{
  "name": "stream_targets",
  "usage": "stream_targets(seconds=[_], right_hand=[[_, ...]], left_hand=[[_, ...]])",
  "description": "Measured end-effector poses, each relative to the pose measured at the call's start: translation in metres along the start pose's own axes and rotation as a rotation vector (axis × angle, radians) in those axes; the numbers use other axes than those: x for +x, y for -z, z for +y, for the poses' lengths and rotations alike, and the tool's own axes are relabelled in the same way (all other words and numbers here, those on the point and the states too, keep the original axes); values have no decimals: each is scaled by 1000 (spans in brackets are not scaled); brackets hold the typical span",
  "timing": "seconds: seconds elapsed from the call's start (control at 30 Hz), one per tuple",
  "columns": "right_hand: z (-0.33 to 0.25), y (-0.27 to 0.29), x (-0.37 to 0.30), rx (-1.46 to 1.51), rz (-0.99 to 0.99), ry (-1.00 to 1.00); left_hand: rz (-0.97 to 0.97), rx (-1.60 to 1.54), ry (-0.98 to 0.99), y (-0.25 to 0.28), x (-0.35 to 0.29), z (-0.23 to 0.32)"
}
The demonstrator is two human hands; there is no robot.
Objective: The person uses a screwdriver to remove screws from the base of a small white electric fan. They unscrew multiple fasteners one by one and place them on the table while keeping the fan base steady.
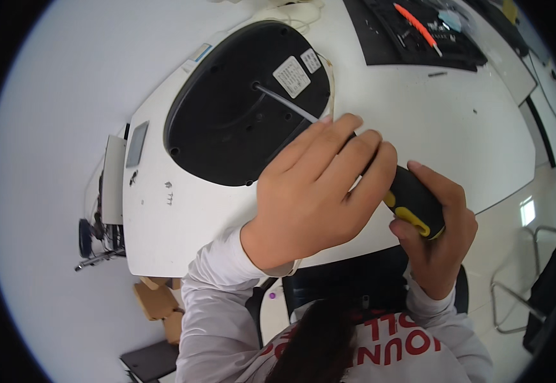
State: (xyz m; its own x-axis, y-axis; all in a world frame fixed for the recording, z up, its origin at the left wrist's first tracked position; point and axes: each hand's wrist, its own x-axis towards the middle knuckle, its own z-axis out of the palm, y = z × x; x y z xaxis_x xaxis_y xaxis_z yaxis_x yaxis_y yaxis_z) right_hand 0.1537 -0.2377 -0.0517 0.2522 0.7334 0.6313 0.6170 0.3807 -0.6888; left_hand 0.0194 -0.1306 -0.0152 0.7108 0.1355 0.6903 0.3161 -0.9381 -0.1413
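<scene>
A black oval appliance base [220, 127] lies with its underside up on the white table, showing screw holes and two white labels. The long metal shaft of a screwdriver [287, 104] reaches into a hole near the labels. My left hand [322, 191] is wrapped round the front of the screwdriver, where shaft meets handle. At the rear end of its black and yellow handle, my right hand [441, 217] grips with thumb and fingers. The part of the tool under my left fingers is hidden, as is the tip inside the hole.
An orange pen-like tool [418, 29] lies on a black mat [380, 51] at the far right, among small parts. Loose screws [168, 191] and a grey flat rectangular thing [137, 144] are on the table's left. A pale cord runs behind the base. Cardboard boxes [156, 300] stand below left.
</scene>
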Motion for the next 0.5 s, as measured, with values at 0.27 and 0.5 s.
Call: stream_targets(seconds=[0.27, 0.5], right_hand=[[-3, 15, 4, -105, -90, 73], [5, 11, -2, 86, -14, -83]], left_hand=[[-98, 28, -20, 2, 6, 6], [-6, -57, -16, 1, 7, 0]])
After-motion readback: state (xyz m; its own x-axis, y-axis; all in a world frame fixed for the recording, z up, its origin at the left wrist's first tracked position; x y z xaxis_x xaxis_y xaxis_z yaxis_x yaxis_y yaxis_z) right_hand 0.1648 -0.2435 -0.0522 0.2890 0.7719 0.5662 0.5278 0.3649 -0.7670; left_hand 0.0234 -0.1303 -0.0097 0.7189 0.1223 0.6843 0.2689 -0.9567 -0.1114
